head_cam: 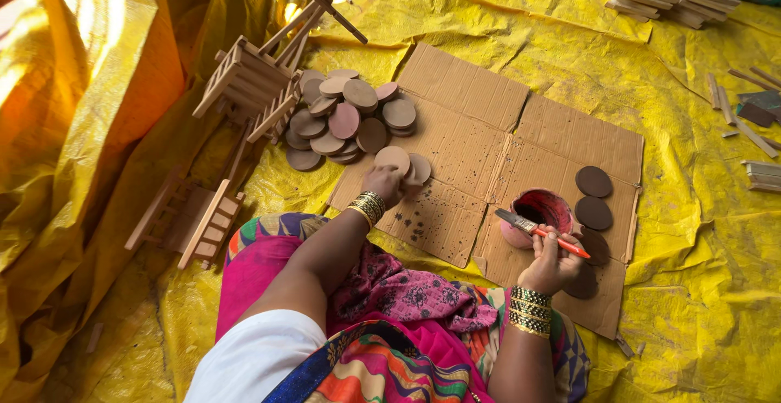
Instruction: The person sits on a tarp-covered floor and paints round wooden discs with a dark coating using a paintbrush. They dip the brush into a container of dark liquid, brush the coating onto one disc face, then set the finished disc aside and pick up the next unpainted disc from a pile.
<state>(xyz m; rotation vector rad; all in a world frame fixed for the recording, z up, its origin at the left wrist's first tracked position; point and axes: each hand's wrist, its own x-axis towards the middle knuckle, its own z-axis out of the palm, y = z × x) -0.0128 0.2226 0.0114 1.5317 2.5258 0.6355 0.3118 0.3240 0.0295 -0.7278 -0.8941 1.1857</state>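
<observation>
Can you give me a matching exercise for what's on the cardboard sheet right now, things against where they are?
Things:
1. paintbrush
2. unpainted disc
3. paint bowl
4. dark painted discs

Places:
A. in the left hand
B. lying along the cardboard's right edge
C. in the right hand
D. just above the right hand, under the brush tip

Pairs: 1-C, 2-A, 3-D, 4-B

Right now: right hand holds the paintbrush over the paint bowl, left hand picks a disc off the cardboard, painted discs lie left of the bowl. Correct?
One error: the head view shows the painted discs right of the paint bowl, not left. The rest holds.
</observation>
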